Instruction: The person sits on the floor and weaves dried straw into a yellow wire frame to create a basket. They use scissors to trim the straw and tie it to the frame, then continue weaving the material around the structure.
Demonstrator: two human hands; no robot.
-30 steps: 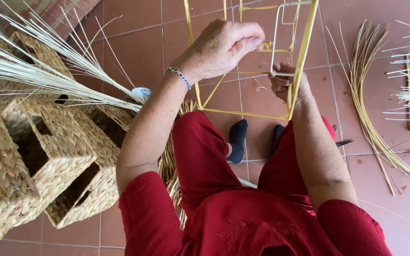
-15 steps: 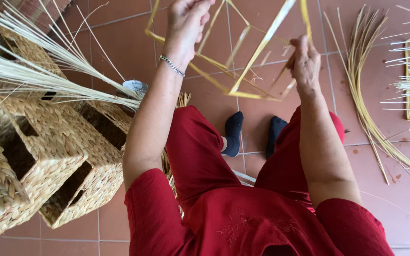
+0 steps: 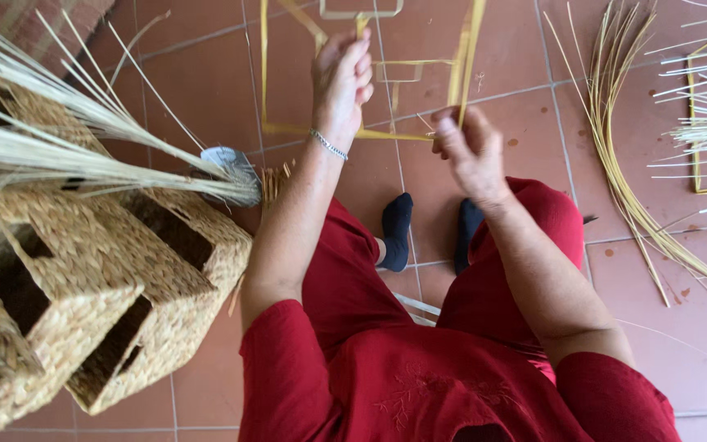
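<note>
While the person sits over the tiled floor (image 3: 206, 90) in red clothes, both hands are raised to a yellow wire frame (image 3: 370, 131) held out in front of the knees. The left hand (image 3: 341, 78) is clenched around one upright bar of the frame near its top, and the right hand (image 3: 472, 151) has its fingers (image 3: 452, 131) pinched on a flat yellow strip (image 3: 466, 57) that runs up beside another bar. The frame's lower edge looks close to the floor tiles, though whether it touches them cannot be told. To the left stand woven baskets (image 3: 83, 286), with a bundle of pale reeds (image 3: 83, 155) lying across them; a loose sheaf of straw (image 3: 615, 139) lies on the floor to the right, well apart from the hands. The frame looks light and open, so with one hand as its main hold it could twist or tip. The strip, gripped only at the fingertips, could slip free or kink if pulled at an angle to the bar.
</note>
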